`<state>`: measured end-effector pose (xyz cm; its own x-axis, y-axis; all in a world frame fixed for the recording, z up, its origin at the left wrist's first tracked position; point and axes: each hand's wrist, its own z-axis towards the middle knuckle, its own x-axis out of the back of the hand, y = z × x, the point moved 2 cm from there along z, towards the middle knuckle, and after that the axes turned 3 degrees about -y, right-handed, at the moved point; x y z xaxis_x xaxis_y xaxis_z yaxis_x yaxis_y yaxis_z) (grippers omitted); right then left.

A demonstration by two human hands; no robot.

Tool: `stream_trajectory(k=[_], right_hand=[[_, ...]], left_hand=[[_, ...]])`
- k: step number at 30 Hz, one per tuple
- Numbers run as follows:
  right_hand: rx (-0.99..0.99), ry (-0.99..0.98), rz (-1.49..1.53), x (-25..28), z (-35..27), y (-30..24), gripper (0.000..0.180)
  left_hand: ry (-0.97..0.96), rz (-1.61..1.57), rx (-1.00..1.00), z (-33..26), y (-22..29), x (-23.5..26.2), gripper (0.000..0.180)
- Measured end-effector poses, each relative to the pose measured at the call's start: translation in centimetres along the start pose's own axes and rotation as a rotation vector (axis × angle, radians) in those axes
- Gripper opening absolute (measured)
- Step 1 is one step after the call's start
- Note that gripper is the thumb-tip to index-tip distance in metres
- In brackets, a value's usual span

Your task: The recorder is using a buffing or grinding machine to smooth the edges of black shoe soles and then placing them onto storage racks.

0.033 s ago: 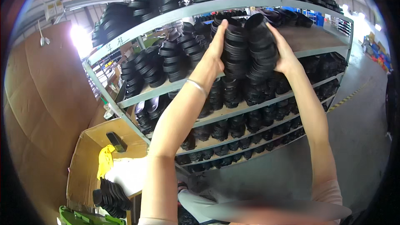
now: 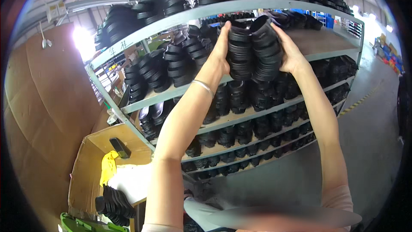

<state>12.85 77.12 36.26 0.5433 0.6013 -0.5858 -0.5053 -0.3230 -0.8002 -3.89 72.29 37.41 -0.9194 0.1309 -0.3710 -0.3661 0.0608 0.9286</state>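
Two stacks of black shoe soles stand side by side at the upper shelf of a metal rack, pressed between my hands. My left hand is flat along the outer side of the left stack, thumb near its top. Against the outer side of the right stack lies my right hand, thumb up by the top rim; its other fingers are largely hidden behind the soles. A bracelet circles my left wrist. More stacked soles stand on the same shelf to the left.
The grey rack holds rows of black soles above and on several lower shelves. A bare brown board shows at the right of the upper shelf. At lower left are a cardboard box, a yellow cloth and another sole stack.
Both hands and the two stacks have shifted slightly left, and the stacks' tops are closer together. The hold is unchanged.
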Motion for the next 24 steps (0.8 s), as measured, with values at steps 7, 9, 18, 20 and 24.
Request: stream_trajectory(k=[7, 9, 18, 20, 24], right_hand=[[-0.023, -0.075, -0.245, 3.6, 8.7, -0.6, 0.054], [-0.064, -0.080, -0.166, 4.5, 11.1, 0.0, 0.053], [0.459, 0.229, -0.499, 9.7, 16.3, 0.8, 0.072], [0.702, 0.376, -0.646, 9.9, 14.7, 1.5, 0.065], [1.306, 0.422, -0.914, 6.5, 8.3, 6.1, 0.040]], left_hand=[[0.115, -0.021, 0.063, 5.4, 0.4, 3.8, 0.075], [0.116, -0.038, 0.032, 6.5, 0.3, 4.8, 0.071], [0.175, 0.065, -0.351, 3.6, -2.1, 4.4, 0.049], [0.373, 0.573, -0.725, -3.4, -5.3, 5.2, 0.060], [1.056, 1.220, -0.957, -23.8, -14.4, 12.7, 0.046]])
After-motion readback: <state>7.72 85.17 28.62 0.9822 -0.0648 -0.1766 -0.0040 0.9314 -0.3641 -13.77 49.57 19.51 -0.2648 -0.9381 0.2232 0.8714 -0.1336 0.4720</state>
